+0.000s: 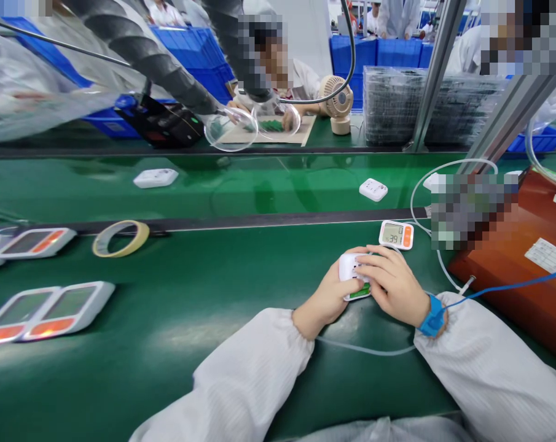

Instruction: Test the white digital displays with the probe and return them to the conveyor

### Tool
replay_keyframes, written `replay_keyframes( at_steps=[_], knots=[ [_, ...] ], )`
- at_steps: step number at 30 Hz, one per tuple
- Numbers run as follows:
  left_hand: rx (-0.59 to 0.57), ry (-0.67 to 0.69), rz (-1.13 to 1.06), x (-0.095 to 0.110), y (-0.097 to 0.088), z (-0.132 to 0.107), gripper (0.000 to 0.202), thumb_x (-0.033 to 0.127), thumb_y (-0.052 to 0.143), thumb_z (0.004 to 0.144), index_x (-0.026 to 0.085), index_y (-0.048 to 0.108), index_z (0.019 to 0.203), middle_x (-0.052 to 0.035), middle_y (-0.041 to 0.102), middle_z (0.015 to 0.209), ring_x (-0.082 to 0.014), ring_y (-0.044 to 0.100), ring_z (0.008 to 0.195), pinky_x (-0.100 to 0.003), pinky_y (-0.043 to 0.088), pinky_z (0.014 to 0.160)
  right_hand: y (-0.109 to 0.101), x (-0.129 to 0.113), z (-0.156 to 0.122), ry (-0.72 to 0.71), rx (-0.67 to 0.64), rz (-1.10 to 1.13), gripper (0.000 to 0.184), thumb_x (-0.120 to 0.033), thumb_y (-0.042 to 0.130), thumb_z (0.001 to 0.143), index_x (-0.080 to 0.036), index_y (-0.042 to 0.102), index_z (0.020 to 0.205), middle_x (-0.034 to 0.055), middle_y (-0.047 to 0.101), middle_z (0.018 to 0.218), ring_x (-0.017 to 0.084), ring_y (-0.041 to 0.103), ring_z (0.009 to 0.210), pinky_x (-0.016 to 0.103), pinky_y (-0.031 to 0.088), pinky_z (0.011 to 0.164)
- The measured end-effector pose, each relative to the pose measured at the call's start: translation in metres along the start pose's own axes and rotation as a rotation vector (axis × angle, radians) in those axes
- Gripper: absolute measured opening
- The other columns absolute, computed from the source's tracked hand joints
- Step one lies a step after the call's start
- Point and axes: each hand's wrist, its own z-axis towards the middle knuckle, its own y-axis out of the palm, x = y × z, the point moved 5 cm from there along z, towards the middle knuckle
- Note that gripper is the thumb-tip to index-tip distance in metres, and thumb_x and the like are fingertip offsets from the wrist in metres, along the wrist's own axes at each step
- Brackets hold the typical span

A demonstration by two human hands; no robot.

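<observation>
Both my hands close around a small white device point(349, 268) with a green circuit board showing at its lower edge, held just above the green bench point(190, 319). My left hand point(326, 301) grips it from the left and below. My right hand point(391, 283) covers it from the right, fingers curled over its top. A blue wrist strap point(432, 316) with a blue cord sits on my right wrist. Just beyond my hands lies a white monitor unit point(396, 234) with an orange button, its screen showing digits.
Several white-and-orange monitor units point(51, 310) lie at the left, with a tape roll point(121, 238) behind them. White device shells point(155, 178) point(373, 189) rest on the conveyor. An orange box point(526, 270) stands at the right. A person works across the line beside a small fan point(338, 104).
</observation>
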Motion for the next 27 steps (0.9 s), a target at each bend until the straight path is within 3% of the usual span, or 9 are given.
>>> replay_keyframes(
  at_steps=[6,10,14,18,27],
  knots=[
    [0.011,-0.032,-0.022,0.000,0.000,-0.001,0.062,0.009,0.075,0.058,0.020,0.058,0.117,-0.0024,0.065,0.098,-0.0168,0.059,0.086,-0.026,0.046,0.075,0.001,0.013,-0.001,0.084,-0.022,0.002,0.008,-0.023,0.058,0.096,-0.021,0.065,0.099,0.0076,0.067,0.098,0.025,0.058,0.103,0.043,0.048,0.091],
    [0.027,-0.028,-0.039,0.001,0.002,-0.002,0.063,0.012,0.076,0.060,0.021,0.057,0.119,-0.0027,0.066,0.097,-0.0179,0.059,0.086,-0.027,0.046,0.075,0.000,0.014,-0.003,0.145,0.003,0.046,0.009,-0.023,0.057,0.097,-0.020,0.062,0.090,0.0074,0.064,0.095,0.023,0.058,0.096,0.040,0.048,0.086],
    [0.049,-0.017,-0.049,-0.005,-0.001,-0.001,0.056,0.037,0.076,0.075,0.021,0.056,0.125,-0.0044,0.066,0.101,-0.0183,0.060,0.086,-0.029,0.047,0.077,-0.001,0.014,-0.004,0.196,0.050,0.061,0.011,-0.023,0.053,0.099,-0.020,0.059,0.090,0.0064,0.065,0.091,0.021,0.059,0.085,0.037,0.047,0.078],
    [0.019,-0.011,-0.031,-0.011,-0.001,0.000,0.063,0.065,0.062,0.083,0.019,0.059,0.125,-0.0061,0.066,0.099,-0.0186,0.060,0.082,-0.029,0.047,0.075,-0.001,0.010,-0.003,0.155,0.051,0.059,0.012,-0.023,0.052,0.099,-0.021,0.061,0.093,0.0051,0.068,0.087,0.020,0.060,0.080,0.036,0.046,0.074],
    [0.114,0.012,-0.067,-0.010,-0.005,0.002,0.064,0.068,0.067,0.077,0.020,0.063,0.119,-0.0056,0.067,0.102,-0.0186,0.060,0.087,-0.028,0.047,0.077,-0.005,0.008,-0.002,0.153,0.098,0.020,0.007,-0.018,0.058,0.094,-0.020,0.062,0.090,0.0043,0.066,0.085,0.020,0.059,0.080,0.037,0.044,0.075]
  ],
)
